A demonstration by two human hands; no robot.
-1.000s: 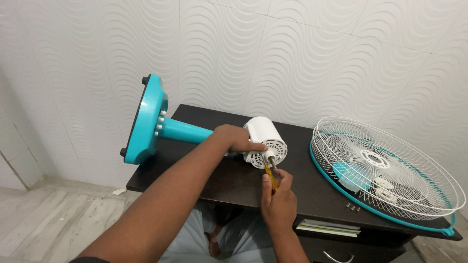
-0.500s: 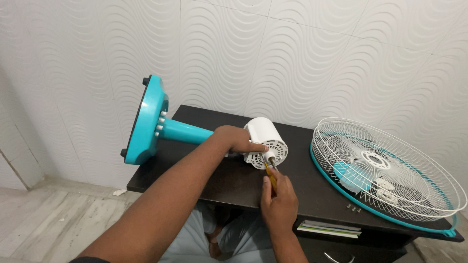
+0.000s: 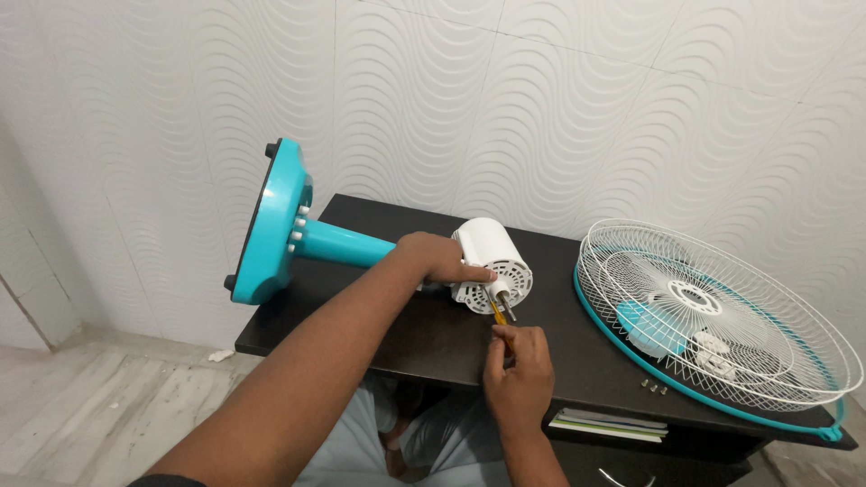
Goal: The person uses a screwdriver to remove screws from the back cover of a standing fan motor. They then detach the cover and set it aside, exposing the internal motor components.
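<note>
No packages, labels, signs or screens anywhere on desk or wall

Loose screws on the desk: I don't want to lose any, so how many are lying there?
3, as far as I can tell: small screws clustered together on the dark desk, just in front of the white fan grille. They are tiny; others may lie hidden under the grille.

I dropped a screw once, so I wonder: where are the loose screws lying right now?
The screws lie on the dark table near its front edge, to the right, just in front of the white wire fan cage.
</note>
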